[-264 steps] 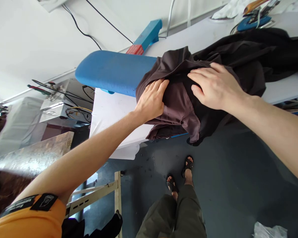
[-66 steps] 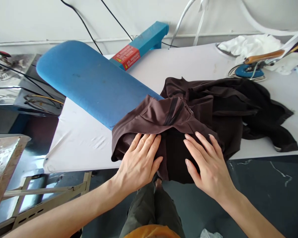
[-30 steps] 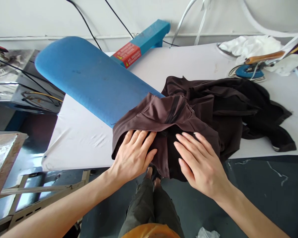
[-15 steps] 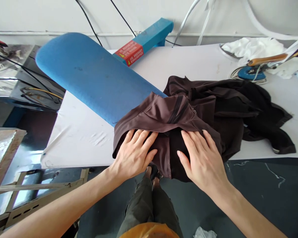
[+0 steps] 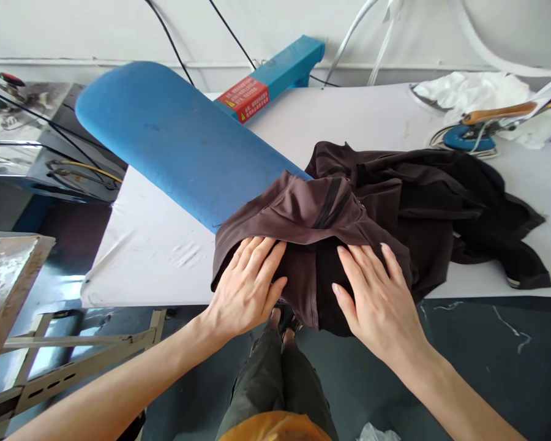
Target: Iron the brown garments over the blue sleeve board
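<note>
A dark brown garment point(image 5: 298, 205) with black stripes is draped over the near end of a padded blue ironing arm point(image 5: 183, 141). Its front part hangs past the table's edge. My left hand point(image 5: 248, 282) lies on the cloth near the left fold, fingers stretched out and thumb apart. On the right part of the same garment rests my right hand point(image 5: 376, 294), palm down with fingers extended. The fingertips of both hands reach to the edge of the upper fold. The rest of the garment lies bunched to the right.
A steam iron point(image 5: 469, 136) with a wooden handle stands at the back right of the white table point(image 5: 174, 257), by a crumpled white cloth point(image 5: 477, 92). A blue beam point(image 5: 294, 58) bears a red warning label. Metal equipment point(image 5: 22, 128) and a frame point(image 5: 92, 355) stand at left.
Both hands stay flat on the garment with hardly any motion; the left fingers have shifted slightly. The whole view has moved a little, so things sit slightly farther right.
</note>
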The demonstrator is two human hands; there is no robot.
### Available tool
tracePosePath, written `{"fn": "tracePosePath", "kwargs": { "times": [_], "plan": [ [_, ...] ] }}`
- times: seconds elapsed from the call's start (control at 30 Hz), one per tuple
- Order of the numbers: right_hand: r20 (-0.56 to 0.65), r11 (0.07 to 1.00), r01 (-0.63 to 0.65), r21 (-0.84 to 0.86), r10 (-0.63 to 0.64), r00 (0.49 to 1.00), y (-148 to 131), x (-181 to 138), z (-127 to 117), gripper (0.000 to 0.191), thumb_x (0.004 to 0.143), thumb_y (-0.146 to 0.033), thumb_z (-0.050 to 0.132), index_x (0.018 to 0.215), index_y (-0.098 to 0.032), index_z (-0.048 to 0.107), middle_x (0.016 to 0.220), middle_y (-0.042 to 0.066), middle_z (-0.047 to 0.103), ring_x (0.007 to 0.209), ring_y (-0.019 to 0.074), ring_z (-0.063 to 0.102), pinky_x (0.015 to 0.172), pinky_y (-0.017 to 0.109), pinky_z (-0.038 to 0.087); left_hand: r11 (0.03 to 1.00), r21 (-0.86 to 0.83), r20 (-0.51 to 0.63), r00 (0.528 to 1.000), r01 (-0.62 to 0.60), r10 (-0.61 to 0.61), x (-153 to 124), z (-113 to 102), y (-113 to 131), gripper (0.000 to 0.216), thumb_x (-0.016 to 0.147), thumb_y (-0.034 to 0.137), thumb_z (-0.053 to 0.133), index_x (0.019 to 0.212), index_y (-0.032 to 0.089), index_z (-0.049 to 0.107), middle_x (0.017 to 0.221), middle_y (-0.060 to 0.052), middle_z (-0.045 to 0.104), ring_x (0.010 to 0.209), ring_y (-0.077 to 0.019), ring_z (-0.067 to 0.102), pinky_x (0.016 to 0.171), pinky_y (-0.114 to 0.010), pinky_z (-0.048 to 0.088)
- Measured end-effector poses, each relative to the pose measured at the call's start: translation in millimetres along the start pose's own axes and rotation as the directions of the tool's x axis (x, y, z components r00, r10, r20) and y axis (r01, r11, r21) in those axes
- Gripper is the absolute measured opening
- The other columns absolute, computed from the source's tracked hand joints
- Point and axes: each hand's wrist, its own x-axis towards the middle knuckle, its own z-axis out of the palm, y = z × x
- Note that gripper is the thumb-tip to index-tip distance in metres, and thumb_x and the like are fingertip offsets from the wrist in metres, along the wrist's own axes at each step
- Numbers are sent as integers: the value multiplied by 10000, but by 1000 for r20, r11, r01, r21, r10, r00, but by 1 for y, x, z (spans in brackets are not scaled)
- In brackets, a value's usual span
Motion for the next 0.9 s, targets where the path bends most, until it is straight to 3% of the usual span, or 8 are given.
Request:
{"fn": "tracePosePath", "kwargs": {
  "times": [0.1, 0.27, 0.47, 0.6, 0.9],
  "plan": [
    [-6, 1000, 3, -5, -3, 1000, 0, 0, 1, 540, 1031, -284, 482, 1517, -57, 415, 1459, 216, 568, 1395, 355, 505, 1220, 598, 320, 999, -31, -17, 1000, 8, -8, -5, -1, 5, 566, 986, 234, 512, 1515, 65, 405, 1511, -237, 491, 1452, -379, 431, 1200, -554, 373],
    [-13, 1000, 21, -16, -22, 1000, 1, 0, 2, 543, 1031, -281, 484, 1509, -37, 410, 1459, 232, 562, 1405, 365, 493, 1208, 588, 338, 995, -1, 34, 995, 98, -98, -3, -2, 7, 542, 1007, 281, 489, 1496, 60, 417, 1454, -242, 535, 1393, -394, 487, 1147, -568, 424],
    [-25, 999, 31, -26, -31, 999, 2, -1, 4, 538, 1032, -280, 484, 1504, -32, 416, 1435, 235, 579, 1381, 370, 514, 1198, 595, 342, 993, 48, 54, 992, 109, -112, 10, -2, -1, 415, 1044, 320, 418, 1349, 62, 531, 1204, -193, 644, 1087, -322, 613, 945, -466, 513],
    [-26, 999, 32, -31, -33, 999, 2, -1, 4, 529, 1035, -281, 479, 1493, -23, 426, 1416, 233, 591, 1366, 371, 525, 1191, 597, 345, 993, 72, 29, 994, 98, -101, 11, 1, -7, 381, 1052, 339, 395, 1265, 81, 577, 1097, -164, 645, 934, -287, 594, 823, -414, 503],
    [-31, 1000, 24, -11, -24, 999, 1, -2, 5, 554, 1039, -282, 466, 1524, -28, 381, 1450, 222, 572, 1397, 349, 497, 1208, 600, 321, 995, 48, 14, 996, 92, -93, 0, 4, -10, 460, 1048, 312, 401, 1432, 70, 475, 1251, -203, 616, 1066, -311, 587, 924, -450, 496]
  ]
}}
